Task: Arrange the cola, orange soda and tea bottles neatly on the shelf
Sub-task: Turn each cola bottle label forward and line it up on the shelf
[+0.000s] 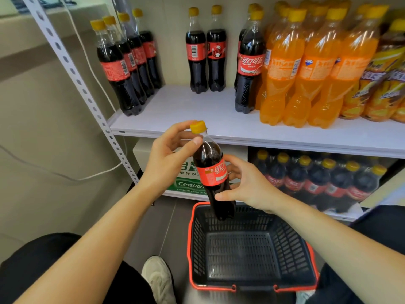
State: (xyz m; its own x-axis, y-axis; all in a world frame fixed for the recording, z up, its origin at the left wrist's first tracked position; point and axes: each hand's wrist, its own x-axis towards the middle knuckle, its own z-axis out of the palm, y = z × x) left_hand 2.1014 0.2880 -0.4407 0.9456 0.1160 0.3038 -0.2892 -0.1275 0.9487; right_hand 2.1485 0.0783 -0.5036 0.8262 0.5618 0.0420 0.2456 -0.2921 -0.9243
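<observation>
A cola bottle (212, 170) with a yellow cap and red label hangs tilted above the basket, below the shelf's front edge. My left hand (168, 159) pinches its neck just under the cap. My right hand (247, 185) curls round its lower body from the right. On the white shelf (197, 115) stand a row of cola bottles (129, 62) at the left, two cola bottles (206, 53) at the back middle, and more cola (249, 62) beside several orange soda bottles (306, 69). Tea bottles (385, 80) fill the far right.
A black basket with a red rim (190, 242) sits on the floor below the bottle, with nothing in it. A wrapped pack of cola (317, 178) and a water carton (188, 185) occupy the lower shelf. A perforated metal upright (87, 93) borders the shelf's left.
</observation>
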